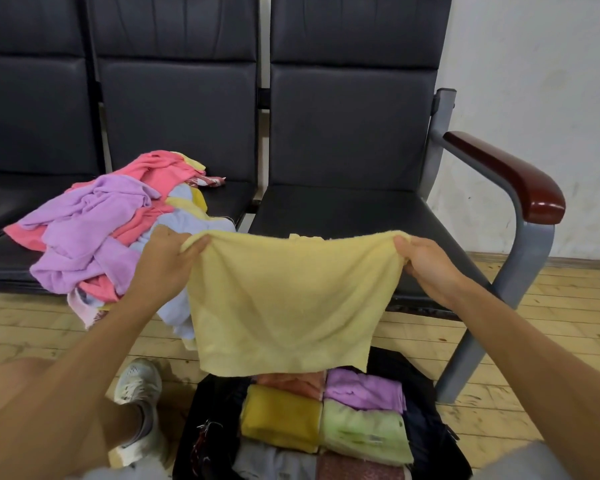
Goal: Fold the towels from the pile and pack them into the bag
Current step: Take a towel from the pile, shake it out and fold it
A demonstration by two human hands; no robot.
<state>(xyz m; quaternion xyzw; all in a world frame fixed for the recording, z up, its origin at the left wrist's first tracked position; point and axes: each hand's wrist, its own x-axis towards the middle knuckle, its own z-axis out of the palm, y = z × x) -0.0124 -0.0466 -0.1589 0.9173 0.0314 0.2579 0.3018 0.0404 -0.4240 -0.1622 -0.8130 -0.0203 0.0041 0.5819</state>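
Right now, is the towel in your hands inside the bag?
No, the left hand and right hand hold the yellow towel up above the bag.

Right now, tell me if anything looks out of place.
The pile hangs over the seat's front edge; a pale blue towel droops off it toward the floor. The folded towels in the bag look neat.

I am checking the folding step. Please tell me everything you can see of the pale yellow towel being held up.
The pale yellow towel is soft terry-like cloth, unfolded and hanging flat. The left hand and right hand pinch its top corners. Its lower edge hangs over the black bag.
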